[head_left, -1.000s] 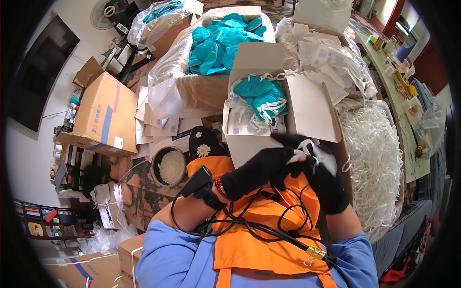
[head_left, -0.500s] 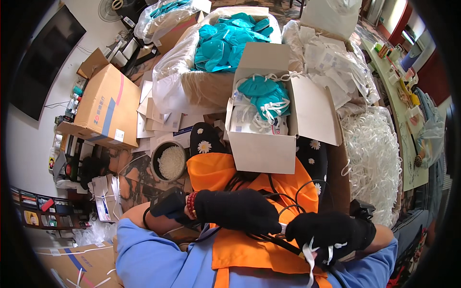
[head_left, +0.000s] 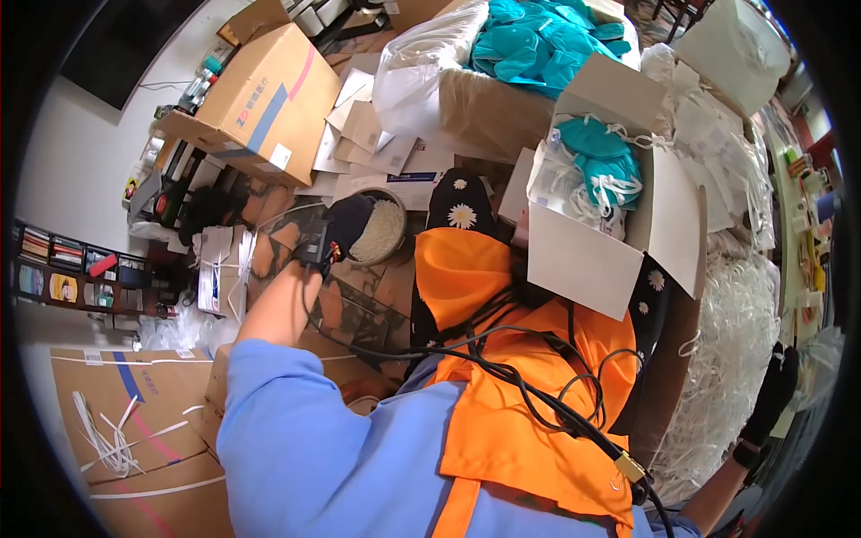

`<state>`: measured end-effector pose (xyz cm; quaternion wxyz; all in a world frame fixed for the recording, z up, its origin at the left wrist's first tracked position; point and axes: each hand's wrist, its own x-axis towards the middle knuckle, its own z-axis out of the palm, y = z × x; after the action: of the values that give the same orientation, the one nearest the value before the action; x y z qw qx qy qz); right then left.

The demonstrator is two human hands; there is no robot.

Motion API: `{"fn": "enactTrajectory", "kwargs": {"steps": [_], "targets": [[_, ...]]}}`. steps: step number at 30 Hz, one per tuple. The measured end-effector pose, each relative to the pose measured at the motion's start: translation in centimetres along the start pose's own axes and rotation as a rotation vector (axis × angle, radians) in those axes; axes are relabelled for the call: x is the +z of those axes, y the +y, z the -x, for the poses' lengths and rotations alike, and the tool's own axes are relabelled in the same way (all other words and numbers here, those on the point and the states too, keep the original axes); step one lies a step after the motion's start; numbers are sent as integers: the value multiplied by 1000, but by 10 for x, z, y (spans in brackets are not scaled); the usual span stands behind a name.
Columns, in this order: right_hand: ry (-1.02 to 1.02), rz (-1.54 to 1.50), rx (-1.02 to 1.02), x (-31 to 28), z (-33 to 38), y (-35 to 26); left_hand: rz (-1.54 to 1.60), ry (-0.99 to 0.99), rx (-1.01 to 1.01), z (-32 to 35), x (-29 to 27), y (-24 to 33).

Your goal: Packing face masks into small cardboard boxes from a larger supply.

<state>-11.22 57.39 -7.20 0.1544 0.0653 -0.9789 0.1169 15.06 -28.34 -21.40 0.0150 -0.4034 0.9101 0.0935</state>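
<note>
My left hand [head_left: 346,224], in a black glove, reaches over the near-left side of a grey bowl [head_left: 403,226]. Small white pieces [head_left: 380,231] fill that bowl, and the hand's fingers are too dark to make out. Far to the right, my right hand [head_left: 773,394], also in a black glove, is stretched out beside a heap of white elastic straps [head_left: 725,345]. Its fingers are not clear at the picture's rim. Ahead of my lap stands an open white box [head_left: 583,269] holding teal masks [head_left: 599,152] with white straps and clear packaging.
A lined carton [head_left: 489,103] heaped with teal masks stands at the back. To the left are a brown carton [head_left: 260,99] and flat paper packets [head_left: 381,134]. Black cables [head_left: 529,381] cross my orange apron [head_left: 520,439]. A long table [head_left: 798,233] runs along the right.
My hands have parted from in front of my apron: the left went forward to the bowl, the right far out to the right. The white strips at the right hand no longer show. The view shifted left.
</note>
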Motion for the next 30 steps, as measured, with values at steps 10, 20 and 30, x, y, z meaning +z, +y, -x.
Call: {"fn": "enactTrajectory", "kwargs": {"steps": [10,20,30], "targets": [[-276,247,-114,-45,-11,29,193,-12,160,-64,51,6],[194,17,-572,1,-49,-173,418,297,1099,-23,-53,316],[28,-291,-506,99,-65,-347,196,-15,723,-24,-10,427]]}}
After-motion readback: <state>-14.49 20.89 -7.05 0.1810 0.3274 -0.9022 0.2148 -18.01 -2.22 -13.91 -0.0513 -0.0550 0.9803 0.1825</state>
